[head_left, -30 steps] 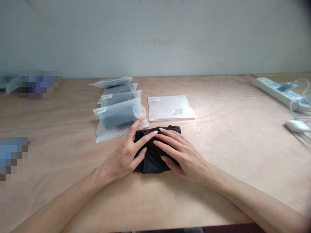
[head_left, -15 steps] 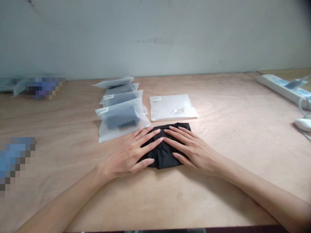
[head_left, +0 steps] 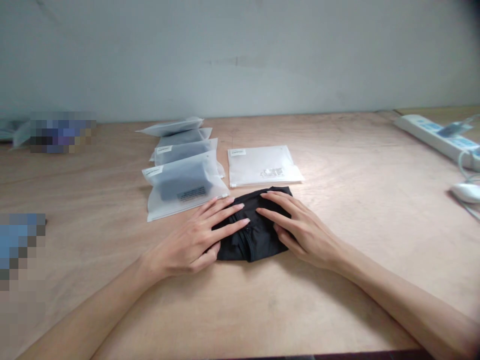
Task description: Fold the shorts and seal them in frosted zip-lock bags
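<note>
A folded piece of black cloth (head_left: 258,235), perhaps a garment, lies flat on the wooden table (head_left: 240,310). My left hand (head_left: 206,235) rests on its left side with the fingers spread, the thumb bent at the near left edge. On the right side lies my right hand (head_left: 296,225), fingers apart on the fabric and thumb low at the right edge. Just beyond the cloth is a flat, frosted zip bag (head_left: 262,165) with a label and printed text. A filled frosted bag (head_left: 183,185) with something dark inside sits close to my left fingertips.
More filled bags (head_left: 187,151) overlap in a row behind the nearest one. At the right stands a white power strip (head_left: 435,137) with a white plug and cable (head_left: 467,192) beside it. Blurred items (head_left: 62,132) lie far left, and a blurred blue object (head_left: 18,240) is at the left edge.
My left thumb has drawn back from the top of the cloth to its left edge. The right fingers have shifted slightly outward and bent more. The cloth's central fold shows more.
</note>
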A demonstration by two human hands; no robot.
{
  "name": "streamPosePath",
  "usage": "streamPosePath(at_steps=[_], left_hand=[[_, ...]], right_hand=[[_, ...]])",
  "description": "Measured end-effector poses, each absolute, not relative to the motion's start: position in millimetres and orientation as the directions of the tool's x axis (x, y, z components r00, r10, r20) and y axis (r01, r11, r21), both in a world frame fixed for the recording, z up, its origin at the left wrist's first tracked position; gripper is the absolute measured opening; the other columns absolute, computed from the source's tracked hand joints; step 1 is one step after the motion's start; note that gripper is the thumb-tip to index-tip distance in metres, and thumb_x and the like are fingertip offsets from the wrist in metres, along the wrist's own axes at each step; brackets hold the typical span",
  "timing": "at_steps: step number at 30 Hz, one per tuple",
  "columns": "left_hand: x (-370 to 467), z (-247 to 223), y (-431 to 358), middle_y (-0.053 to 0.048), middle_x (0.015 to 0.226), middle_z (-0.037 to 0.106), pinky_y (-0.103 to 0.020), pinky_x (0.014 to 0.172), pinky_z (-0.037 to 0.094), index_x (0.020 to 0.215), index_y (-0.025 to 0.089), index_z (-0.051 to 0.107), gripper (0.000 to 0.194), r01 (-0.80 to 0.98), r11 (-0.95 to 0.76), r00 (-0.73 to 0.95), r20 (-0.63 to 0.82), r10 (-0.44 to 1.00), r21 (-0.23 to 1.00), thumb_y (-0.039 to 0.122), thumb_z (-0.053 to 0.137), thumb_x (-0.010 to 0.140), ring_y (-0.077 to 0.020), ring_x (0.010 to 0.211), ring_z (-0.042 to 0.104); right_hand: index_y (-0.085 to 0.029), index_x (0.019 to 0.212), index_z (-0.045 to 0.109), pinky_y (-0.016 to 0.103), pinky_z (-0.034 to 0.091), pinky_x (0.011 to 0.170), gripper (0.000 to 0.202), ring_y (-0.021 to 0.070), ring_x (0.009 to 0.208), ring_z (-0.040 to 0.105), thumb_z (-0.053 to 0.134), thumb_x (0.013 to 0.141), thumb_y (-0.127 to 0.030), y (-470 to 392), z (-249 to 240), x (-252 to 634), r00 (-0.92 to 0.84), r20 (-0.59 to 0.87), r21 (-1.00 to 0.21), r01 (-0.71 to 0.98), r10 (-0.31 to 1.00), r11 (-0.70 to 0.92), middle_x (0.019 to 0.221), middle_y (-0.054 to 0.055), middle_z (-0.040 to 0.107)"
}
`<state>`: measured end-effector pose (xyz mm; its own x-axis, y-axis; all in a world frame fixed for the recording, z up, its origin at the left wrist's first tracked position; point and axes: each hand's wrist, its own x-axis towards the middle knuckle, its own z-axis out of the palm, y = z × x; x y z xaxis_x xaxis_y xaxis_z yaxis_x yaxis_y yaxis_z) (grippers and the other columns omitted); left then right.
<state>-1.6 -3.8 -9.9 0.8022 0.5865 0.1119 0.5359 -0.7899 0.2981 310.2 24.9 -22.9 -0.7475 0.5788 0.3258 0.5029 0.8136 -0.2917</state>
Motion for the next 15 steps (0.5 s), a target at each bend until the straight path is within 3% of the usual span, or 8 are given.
streamPosePath(at_steps=[2, 5, 9, 12, 15], left_hand=[[0.8, -12.5, -4.5, -0.007, 0.172, 0.025, -0.058, 0.130, 0.021, 0.163, 0.026, 0.032, 0.071, 0.554, -0.788, 0.787, 0.142, 0.601, 0.268, 0.015, 0.048, 0.096, -0.0334, 0.160, 0.019], [3.5, -17.5, -5.1, -0.007, 0.170, 0.032, -0.056, 0.129, 0.026, 0.162, 0.027, 0.034, 0.063, 0.572, -0.786, 0.767, 0.188, 0.614, 0.233, 0.022, 0.050, 0.102, -0.0319, 0.159, 0.023], [4.6, -20.9, -5.2, -0.007, 0.167, 0.037, -0.051, 0.129, 0.027, 0.163, 0.024, 0.031, 0.060, 0.600, -0.774, 0.752, 0.187, 0.632, 0.205, 0.031, 0.050, 0.106, -0.0282, 0.158, 0.026], [4.5, -20.7, -5.4, -0.007, 0.169, 0.034, -0.052, 0.130, 0.024, 0.162, 0.024, 0.033, 0.058, 0.600, -0.773, 0.754, 0.179, 0.633, 0.206, 0.035, 0.047, 0.108, -0.0285, 0.159, 0.023], [3.6, -19.2, -6.0, -0.006, 0.170, 0.030, -0.054, 0.130, 0.022, 0.162, 0.026, 0.033, 0.056, 0.581, -0.780, 0.763, 0.178, 0.622, 0.233, 0.038, 0.043, 0.109, -0.0294, 0.160, 0.020]], right_hand=[[-0.024, 0.145, 0.054, 0.058, 0.047, 0.112, 0.052, 0.0345, 0.143, 0.043, 0.048, 0.094, -0.012, 23.3, -21.0, 309.2, -0.674, 0.382, -0.289, 0.563, 0.632, 0.774, 0.154, 0.017, 0.045], [-0.025, 0.147, 0.051, 0.057, 0.054, 0.096, 0.051, 0.0360, 0.119, 0.055, 0.055, 0.096, -0.029, 21.4, -17.7, 308.0, -0.480, 0.423, -0.258, 0.749, 0.769, 0.610, 0.134, 0.017, 0.054], [-0.026, 0.154, 0.043, 0.056, 0.054, 0.086, 0.064, 0.0340, 0.097, 0.057, 0.054, 0.098, -0.052, 22.6, -17.1, 308.8, -0.365, 0.331, -0.200, 0.874, 0.870, 0.442, 0.109, 0.014, 0.057], [-0.024, 0.153, 0.042, 0.055, 0.053, 0.090, 0.059, 0.0342, 0.103, 0.057, 0.051, 0.100, -0.049, 22.4, -18.5, 308.0, -0.398, 0.271, -0.284, 0.837, 0.876, 0.468, 0.108, 0.012, 0.058], [-0.025, 0.153, 0.041, 0.046, 0.056, 0.085, 0.056, 0.0287, 0.099, 0.061, 0.054, 0.099, -0.036, 17.9, -17.7, 304.0, -0.422, 0.290, -0.425, 0.747, 0.859, 0.511, 0.111, 0.011, 0.058]])
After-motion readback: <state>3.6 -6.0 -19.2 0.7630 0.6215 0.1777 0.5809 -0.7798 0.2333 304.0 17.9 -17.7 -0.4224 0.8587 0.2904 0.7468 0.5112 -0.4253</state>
